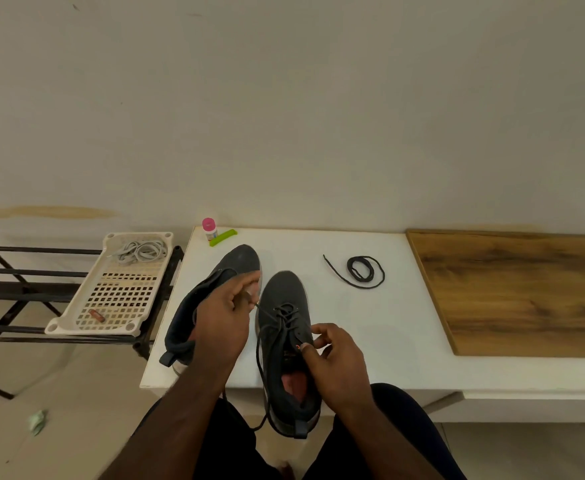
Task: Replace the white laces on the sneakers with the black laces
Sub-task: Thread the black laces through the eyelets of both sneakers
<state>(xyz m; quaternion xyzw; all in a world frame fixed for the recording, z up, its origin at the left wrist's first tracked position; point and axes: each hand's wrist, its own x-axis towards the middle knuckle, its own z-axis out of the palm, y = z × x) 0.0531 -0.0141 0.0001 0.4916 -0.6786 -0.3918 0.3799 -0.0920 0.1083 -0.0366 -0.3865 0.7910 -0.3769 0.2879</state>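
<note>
Two dark sneakers sit on the white table (353,341). The right sneaker (285,341) points away from the person and carries a black lace (277,318) partly threaded. The left hand (227,317) pinches one lace end just left of it; the right hand (336,355) pinches at an eyelet on its right edge. The left sneaker (211,292) lies tilted beside it. A coiled black lace (363,270) lies further right. White laces (142,251) rest in a tray (111,306) left of the table.

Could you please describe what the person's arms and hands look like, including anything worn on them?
Both forearms are bare to the frame's lower edge: no sleeves show. The left hand and right hand wear no gloves, and no rings, watch or bracelets are visible. Fingernails look short and unpainted. Dark clothing covers the lap below.
</note>
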